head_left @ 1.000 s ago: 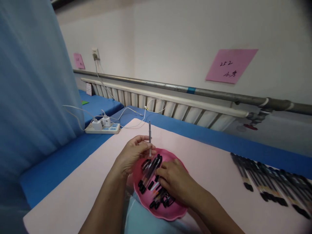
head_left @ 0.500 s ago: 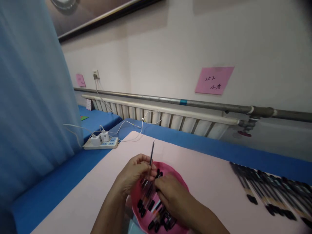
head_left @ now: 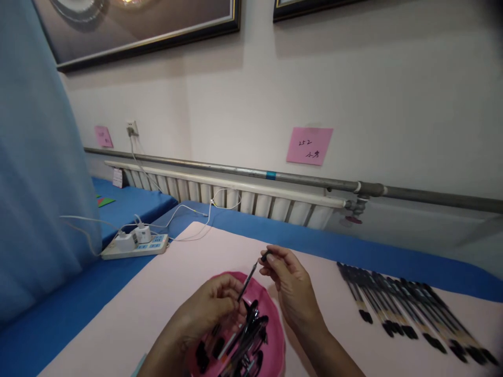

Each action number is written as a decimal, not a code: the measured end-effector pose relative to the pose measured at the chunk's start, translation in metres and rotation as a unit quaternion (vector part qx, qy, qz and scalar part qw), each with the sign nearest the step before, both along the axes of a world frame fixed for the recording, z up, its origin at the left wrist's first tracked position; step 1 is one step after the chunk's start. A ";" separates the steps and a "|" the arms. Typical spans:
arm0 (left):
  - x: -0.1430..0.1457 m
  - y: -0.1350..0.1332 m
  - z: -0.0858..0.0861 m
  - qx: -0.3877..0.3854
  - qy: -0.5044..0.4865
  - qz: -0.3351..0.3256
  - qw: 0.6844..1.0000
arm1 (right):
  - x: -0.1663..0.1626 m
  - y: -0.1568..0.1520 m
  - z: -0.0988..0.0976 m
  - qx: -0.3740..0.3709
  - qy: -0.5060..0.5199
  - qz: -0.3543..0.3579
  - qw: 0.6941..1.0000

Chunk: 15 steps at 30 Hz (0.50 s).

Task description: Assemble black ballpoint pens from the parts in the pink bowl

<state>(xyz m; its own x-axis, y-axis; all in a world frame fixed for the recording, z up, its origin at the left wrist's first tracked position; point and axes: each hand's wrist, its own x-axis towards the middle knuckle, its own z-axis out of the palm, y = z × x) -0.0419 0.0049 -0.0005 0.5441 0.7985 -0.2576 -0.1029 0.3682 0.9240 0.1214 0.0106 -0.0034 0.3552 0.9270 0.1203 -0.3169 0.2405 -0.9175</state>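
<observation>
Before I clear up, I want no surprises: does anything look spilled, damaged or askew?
Nothing looks spilled or damaged. Pens in the pink bowl lie jumbled, unlike the row of pens at right; a white cable trails loosely onto the pink sheet.

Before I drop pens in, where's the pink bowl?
In the head view, the pink bowl is bottom centre, partly behind the left hand, left of the pen row.

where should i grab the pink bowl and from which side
I'd pinch the pink bowl by its right rim, coming from the right: that curved edge shows uncovered, whereas black pens lie heaped inside and the left hand, with its forearm, hides much of the left side.
</observation>
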 end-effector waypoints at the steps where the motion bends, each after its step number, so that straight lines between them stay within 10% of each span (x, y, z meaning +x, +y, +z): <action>1: 0.000 0.000 0.000 0.004 0.006 -0.004 1.000 | 0.000 0.000 0.000 0.003 0.003 0.001 1.000; 15: -0.002 -0.002 0.003 -0.002 0.009 0.009 1.000 | -0.001 -0.004 0.004 0.003 -0.046 0.025 0.999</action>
<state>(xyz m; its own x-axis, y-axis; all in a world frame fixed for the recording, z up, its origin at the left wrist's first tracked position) -0.0434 0.0033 0.0024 0.5244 0.8072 -0.2710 -0.0921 0.3702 0.9244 0.1200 0.0066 0.0002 0.2953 0.9425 0.1568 -0.2430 0.2328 -0.9417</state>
